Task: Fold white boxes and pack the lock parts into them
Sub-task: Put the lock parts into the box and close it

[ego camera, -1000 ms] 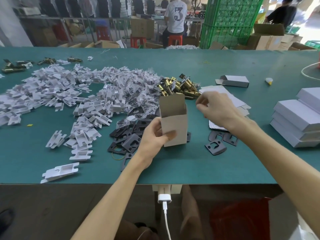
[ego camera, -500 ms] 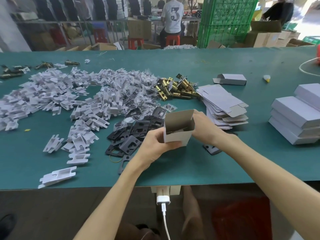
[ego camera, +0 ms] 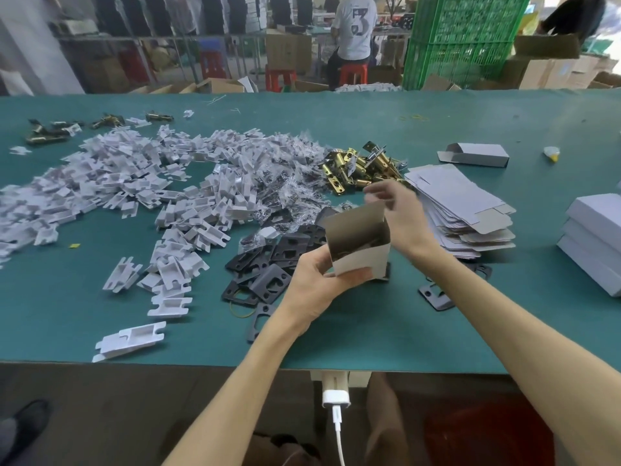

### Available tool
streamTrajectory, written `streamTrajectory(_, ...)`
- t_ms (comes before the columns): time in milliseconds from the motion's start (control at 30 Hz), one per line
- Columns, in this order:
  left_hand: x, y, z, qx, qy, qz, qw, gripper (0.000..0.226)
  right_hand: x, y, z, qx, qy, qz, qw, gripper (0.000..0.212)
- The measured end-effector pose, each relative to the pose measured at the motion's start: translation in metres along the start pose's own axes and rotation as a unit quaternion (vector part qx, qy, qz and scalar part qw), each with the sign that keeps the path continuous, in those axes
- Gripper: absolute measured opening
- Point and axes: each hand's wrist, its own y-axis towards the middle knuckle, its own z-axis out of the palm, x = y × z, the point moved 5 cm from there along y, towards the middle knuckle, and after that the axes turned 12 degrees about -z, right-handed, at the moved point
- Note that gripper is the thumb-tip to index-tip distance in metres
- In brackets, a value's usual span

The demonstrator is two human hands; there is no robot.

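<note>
While the left hand (ego camera: pixel 316 284) grips the lower end of a white box (ego camera: pixel 364 262), thumb across the near face and fingers wrapped behind, the box sits tilted, its open mouth facing the camera. Top flap (ego camera: pixel 356 220) stands raised. Interior is dark; contents not identifiable.

Right hand (ego camera: pixel 396 213) is at the far side of the flap, fingers bent near its upper edge. Fingers are blurred, so I cannot tell whether they pinch the flap or only touch it.

Box position: centre of the green table (ego camera: pixel 403 331), over the right edge of a heap of black plates (ego camera: pixel 268 264).

Other items on the table:
- brass latches (ego camera: pixel 356 169), piled just beyond the box
- white plastic pieces (ego camera: pixel 151 183), spread wide across the left half
- small clear bags (ego camera: pixel 295 186), between the plastic pieces and the latches
- flat box blanks (ego camera: pixel 460 210), stacked just right of the right hand
- folded boxes (ego camera: pixel 594 237), stacked at the right edge
- one folded box lying alone (ego camera: pixel 473 154), further back

White charger (ego camera: pixel 336 391) hangs plugged in below the table's near edge.
</note>
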Motion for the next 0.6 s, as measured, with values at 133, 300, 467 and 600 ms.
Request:
streamTrajectory(133,0.006,0.003,-0.001,-0.005,0.048,0.015,0.999,0.031,0.056,-0.027,-0.046,-0.148,0.019,-0.133,0.980,0.030)
streamTrajectory(300,0.004,0.003,0.000,-0.007,0.059,0.017,0.998,0.024,0.115,-0.083,-0.054,-0.058,-0.149,-0.325,0.932,0.044)
streamTrajectory(467,-0.002,-0.001,0.004,0.001,0.061,0.029,0.998,0.035,0.110,-0.087,-0.033,0.186,-0.363,-0.193,0.892,0.059)
streamTrajectory(600,0.002,0.000,0.002,-0.007,0.077,0.020,0.997,0.027,0.096,-0.091,-0.026,0.273,-0.442,-0.161,0.839,0.056)
